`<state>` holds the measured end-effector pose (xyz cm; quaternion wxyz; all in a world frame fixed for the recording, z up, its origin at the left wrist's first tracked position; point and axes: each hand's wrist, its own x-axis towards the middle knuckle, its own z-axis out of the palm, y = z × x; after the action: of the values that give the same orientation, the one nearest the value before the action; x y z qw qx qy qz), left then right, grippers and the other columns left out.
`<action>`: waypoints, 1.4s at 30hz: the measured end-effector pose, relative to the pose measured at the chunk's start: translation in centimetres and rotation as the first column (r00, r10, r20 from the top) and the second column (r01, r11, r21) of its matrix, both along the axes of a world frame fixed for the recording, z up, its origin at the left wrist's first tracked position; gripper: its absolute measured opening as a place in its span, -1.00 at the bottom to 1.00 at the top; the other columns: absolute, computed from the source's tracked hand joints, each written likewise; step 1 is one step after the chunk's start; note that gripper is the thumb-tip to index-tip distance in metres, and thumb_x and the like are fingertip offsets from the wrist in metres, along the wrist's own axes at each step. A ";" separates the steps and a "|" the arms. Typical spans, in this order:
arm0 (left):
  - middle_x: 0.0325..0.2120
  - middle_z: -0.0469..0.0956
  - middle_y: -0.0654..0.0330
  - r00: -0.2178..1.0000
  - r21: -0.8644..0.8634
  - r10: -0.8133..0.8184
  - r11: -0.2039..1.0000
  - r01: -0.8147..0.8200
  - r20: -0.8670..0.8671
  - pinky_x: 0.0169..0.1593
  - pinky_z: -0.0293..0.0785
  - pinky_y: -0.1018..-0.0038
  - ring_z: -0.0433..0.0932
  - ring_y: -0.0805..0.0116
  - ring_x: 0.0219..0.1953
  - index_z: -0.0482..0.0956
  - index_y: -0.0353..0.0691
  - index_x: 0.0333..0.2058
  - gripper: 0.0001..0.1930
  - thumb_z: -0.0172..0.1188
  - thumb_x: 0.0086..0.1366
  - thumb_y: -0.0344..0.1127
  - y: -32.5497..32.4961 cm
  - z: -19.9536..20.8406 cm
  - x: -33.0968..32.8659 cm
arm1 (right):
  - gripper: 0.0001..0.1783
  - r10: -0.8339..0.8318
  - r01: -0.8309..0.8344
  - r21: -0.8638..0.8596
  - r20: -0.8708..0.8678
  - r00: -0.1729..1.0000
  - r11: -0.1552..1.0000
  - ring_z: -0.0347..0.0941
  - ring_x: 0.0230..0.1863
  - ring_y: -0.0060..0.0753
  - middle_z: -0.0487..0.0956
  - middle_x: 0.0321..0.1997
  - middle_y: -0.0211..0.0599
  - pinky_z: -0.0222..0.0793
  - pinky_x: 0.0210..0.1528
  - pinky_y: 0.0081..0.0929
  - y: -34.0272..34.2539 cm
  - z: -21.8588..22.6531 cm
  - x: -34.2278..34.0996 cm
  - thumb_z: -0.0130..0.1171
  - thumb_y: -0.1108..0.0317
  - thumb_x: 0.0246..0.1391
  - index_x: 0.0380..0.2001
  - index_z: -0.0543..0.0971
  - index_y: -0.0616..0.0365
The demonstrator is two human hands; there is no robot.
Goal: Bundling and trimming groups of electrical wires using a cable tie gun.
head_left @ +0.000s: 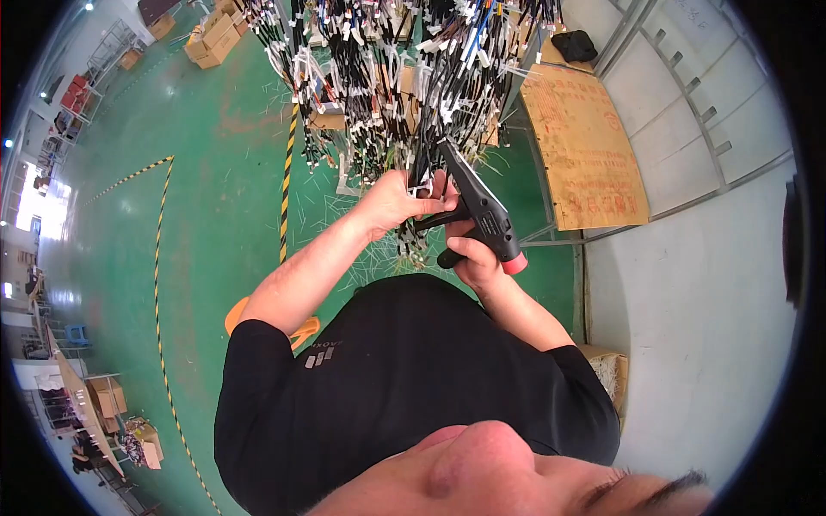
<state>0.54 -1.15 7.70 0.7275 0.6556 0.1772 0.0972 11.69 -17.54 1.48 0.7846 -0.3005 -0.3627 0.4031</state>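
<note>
My right hand (478, 263) is wrapped round the grip of a black cable tie gun (486, 215) with a red end knob. The gun's nose points up and away, against the hanging wires. My left hand (389, 205) is closed on a bundle of dark wires (419, 182) just left of the gun. Its thumb reaches toward the gun's trigger side, and some of its fingers are hidden behind the wires. Many wire harnesses (379, 86) with white connectors and white ties hang in a thick mass in front of me.
Cut tie ends (370, 258) litter the green floor. Right of the harnesses stands a metal frame with a brown cardboard sheet (585, 146) and a black bag (575, 46). An orange stool (305, 331) is beside my left arm. An open carton (607, 375) stands by the right wall.
</note>
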 end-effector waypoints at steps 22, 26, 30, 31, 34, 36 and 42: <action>-0.33 0.66 0.34 0.989 0.029 0.148 0.988 -0.149 0.029 -0.13 0.58 0.50 0.59 0.58 -0.28 0.67 -0.30 -0.18 -0.65 0.64 0.12 -0.37 -0.8 -0.6 -0.9 | -0.62 -0.144 0.589 0.350 0.919 -0.368 0.728 0.46 0.27 -0.23 0.58 0.13 -0.36 0.03 0.53 0.08 -4.0 2.9 3.5 0.19 0.33 0.12 0.04 0.57 0.05; -0.32 0.68 0.32 0.979 0.060 0.202 0.977 -0.204 0.030 -0.10 0.59 0.49 0.60 0.57 -0.26 0.67 -0.31 -0.18 -0.72 0.56 0.17 -0.43 -1.3 0.1 -0.7 | -0.61 -0.181 0.575 0.333 0.935 -0.306 0.747 0.47 0.27 -0.19 0.59 0.11 -0.33 0.05 0.53 0.07 -4.1 2.1 3.4 0.21 0.35 0.10 0.03 0.57 0.06; -0.30 0.69 0.31 0.981 0.037 0.188 0.981 -0.189 0.042 -0.06 0.59 0.50 0.62 0.57 -0.23 0.67 -0.30 -0.16 -0.74 0.52 0.20 -0.46 -0.3 -0.8 -1.4 | -0.53 -0.258 0.540 0.298 0.954 -0.150 0.787 0.51 0.25 0.00 0.59 0.14 -0.15 0.21 0.47 0.11 -4.8 2.1 3.9 0.26 0.48 0.02 0.06 0.53 0.19; -0.29 0.70 0.31 0.988 0.005 0.148 0.989 -0.148 0.032 -0.06 0.59 0.49 0.62 0.57 -0.23 0.68 -0.30 -0.15 -0.73 0.53 0.20 -0.46 0.0 -1.1 -1.6 | -0.54 -0.272 0.540 0.245 0.962 -0.030 0.805 0.52 0.24 0.02 0.60 0.14 -0.13 0.27 0.43 0.04 -4.9 1.4 4.4 0.24 0.52 0.05 0.07 0.53 0.21; -0.27 0.71 0.29 0.992 0.072 0.124 0.989 -0.126 0.030 -0.07 0.60 0.48 0.64 0.55 -0.24 0.68 -0.29 -0.16 -0.72 0.56 0.19 -0.43 0.8 -1.6 -1.9 | -0.52 -0.232 0.494 -0.024 0.862 0.451 0.869 0.57 0.18 -0.01 0.63 0.11 -0.04 0.41 0.30 -0.23 -5.3 -0.2 5.4 0.16 0.58 0.10 0.13 0.57 0.22; -0.30 0.73 0.26 0.991 0.072 0.134 0.988 -0.136 0.030 -0.09 0.59 0.48 0.66 0.52 -0.27 0.69 -0.29 -0.18 -0.75 0.55 0.20 -0.43 1.0 -1.4 -2.0 | -0.48 -0.111 0.364 -0.089 0.863 0.493 0.927 0.59 0.16 -0.02 0.64 0.11 -0.05 0.44 0.28 -0.23 -5.3 2.4 6.2 0.16 0.54 0.07 0.16 0.56 0.22; -0.40 0.72 0.14 0.998 -0.004 0.052 0.999 -0.052 0.031 -0.30 0.57 0.47 0.70 0.38 -0.41 0.66 -0.32 -0.22 -0.82 0.47 0.28 -0.44 2.0 -0.9 -2.6 | -0.55 -0.115 0.386 -0.073 0.889 0.443 0.920 0.62 0.13 -0.09 0.69 0.05 -0.13 0.47 0.24 -0.25 -5.6 4.1 10.5 0.30 0.41 0.12 0.11 0.63 0.23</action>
<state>-2.06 0.81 6.79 0.7286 0.6480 0.1830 0.1258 22.24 -23.14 5.54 0.4945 -0.6152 -0.6027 0.1175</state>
